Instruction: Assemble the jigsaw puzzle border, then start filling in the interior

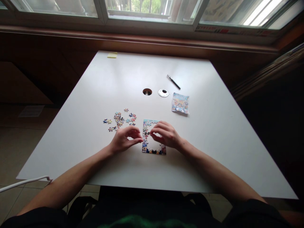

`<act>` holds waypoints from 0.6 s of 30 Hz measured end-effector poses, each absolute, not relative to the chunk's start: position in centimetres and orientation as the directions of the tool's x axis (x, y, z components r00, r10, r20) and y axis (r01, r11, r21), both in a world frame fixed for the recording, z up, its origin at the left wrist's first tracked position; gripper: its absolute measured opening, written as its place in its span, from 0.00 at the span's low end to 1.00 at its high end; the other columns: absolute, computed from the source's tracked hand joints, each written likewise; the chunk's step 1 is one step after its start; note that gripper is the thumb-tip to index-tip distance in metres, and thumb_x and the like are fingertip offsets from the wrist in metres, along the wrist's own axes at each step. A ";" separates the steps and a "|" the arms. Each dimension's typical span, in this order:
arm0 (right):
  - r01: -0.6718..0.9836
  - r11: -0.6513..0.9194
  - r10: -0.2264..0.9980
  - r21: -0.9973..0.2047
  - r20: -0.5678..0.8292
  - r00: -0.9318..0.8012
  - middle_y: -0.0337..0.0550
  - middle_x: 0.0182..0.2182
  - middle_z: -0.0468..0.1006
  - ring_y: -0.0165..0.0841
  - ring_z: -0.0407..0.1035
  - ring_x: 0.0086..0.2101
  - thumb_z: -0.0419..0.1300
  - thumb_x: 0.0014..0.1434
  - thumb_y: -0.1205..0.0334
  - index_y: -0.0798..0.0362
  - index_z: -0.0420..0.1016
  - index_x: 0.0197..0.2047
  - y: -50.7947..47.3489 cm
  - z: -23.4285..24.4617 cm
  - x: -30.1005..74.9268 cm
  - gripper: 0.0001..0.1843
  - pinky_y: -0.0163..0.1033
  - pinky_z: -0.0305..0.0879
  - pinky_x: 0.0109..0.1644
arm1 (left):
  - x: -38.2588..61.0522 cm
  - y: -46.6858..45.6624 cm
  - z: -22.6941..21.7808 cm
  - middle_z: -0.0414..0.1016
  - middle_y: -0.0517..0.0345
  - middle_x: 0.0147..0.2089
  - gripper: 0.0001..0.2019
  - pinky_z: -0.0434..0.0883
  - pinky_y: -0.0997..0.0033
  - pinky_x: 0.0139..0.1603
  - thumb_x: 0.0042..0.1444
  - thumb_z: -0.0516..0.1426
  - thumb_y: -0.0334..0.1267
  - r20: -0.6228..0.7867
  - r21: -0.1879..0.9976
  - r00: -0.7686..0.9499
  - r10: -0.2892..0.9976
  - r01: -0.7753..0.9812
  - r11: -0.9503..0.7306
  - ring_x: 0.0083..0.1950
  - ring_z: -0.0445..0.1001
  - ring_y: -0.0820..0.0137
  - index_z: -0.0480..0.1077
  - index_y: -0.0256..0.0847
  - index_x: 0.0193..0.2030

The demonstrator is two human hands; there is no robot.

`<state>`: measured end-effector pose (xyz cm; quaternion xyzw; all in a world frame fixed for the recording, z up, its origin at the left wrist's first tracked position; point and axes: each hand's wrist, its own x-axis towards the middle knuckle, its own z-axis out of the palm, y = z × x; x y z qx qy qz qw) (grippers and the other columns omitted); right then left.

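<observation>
A partly assembled jigsaw puzzle (144,148) lies flat on the white table, its border joined around a pale middle. From the right, my right hand (166,134) reaches over it, thumb and fingers pinched on a small dark jigsaw piece (147,133) at the inner left side of the border. My left hand (125,138) is at the puzzle's left edge. Its fingers are curled, with thumb and fingertip close together by the border; whatever they hold, if anything, is too small to make out. Left of the puzzle lie several loose jigsaw pieces (118,119), partly behind my left hand.
Beyond the puzzle are a colourful printed packet (180,103), a dark pen (174,82), a round cable hole (147,91) and its silvery cover (163,93). A yellow sticky note (112,55) is at the table's far left edge. A white cable (26,181) passes the near left corner.
</observation>
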<state>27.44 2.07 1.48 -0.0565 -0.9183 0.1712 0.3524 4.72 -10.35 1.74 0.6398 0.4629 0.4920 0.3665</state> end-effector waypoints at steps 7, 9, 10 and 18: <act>0.243 0.806 0.537 -0.540 0.493 -0.684 0.41 0.30 0.74 0.30 0.66 0.29 0.61 0.63 0.65 0.53 0.77 0.36 5.6 -0.3 28.9 0.04 0.38 0.66 0.35 | 4.5 -10.4 1.8 0.81 0.53 0.31 0.10 0.80 0.77 0.34 0.59 0.65 0.39 0.265 0.884 0.130 0.956 0.363 -0.294 0.31 0.81 0.72 0.70 0.35 0.38; 0.259 0.815 0.529 -0.519 0.483 -0.698 0.42 0.30 0.74 0.32 0.66 0.31 0.62 0.62 0.65 0.53 0.77 0.36 5.6 -0.4 28.8 0.03 0.39 0.66 0.38 | 4.6 -10.4 1.9 0.80 0.54 0.30 0.09 0.78 0.79 0.32 0.60 0.64 0.38 0.268 0.878 0.146 0.952 0.370 -0.304 0.30 0.81 0.73 0.70 0.36 0.38; 0.265 0.822 0.522 -0.505 0.481 -0.704 0.42 0.29 0.74 0.33 0.66 0.32 0.62 0.62 0.66 0.53 0.77 0.35 5.6 -0.5 28.8 0.03 0.40 0.66 0.39 | 4.6 -10.4 1.9 0.80 0.55 0.30 0.08 0.78 0.80 0.31 0.61 0.63 0.38 0.268 0.879 0.149 0.952 0.366 -0.305 0.29 0.81 0.73 0.70 0.36 0.38; 0.298 0.824 0.526 -0.483 0.455 -0.718 0.40 0.25 0.73 0.34 0.64 0.31 0.63 0.59 0.67 0.52 0.77 0.33 5.6 -0.3 28.7 0.03 0.40 0.64 0.38 | 4.5 -10.4 1.7 0.79 0.56 0.30 0.07 0.78 0.80 0.30 0.62 0.61 0.38 0.254 0.894 0.146 0.956 0.342 -0.290 0.29 0.81 0.73 0.69 0.36 0.39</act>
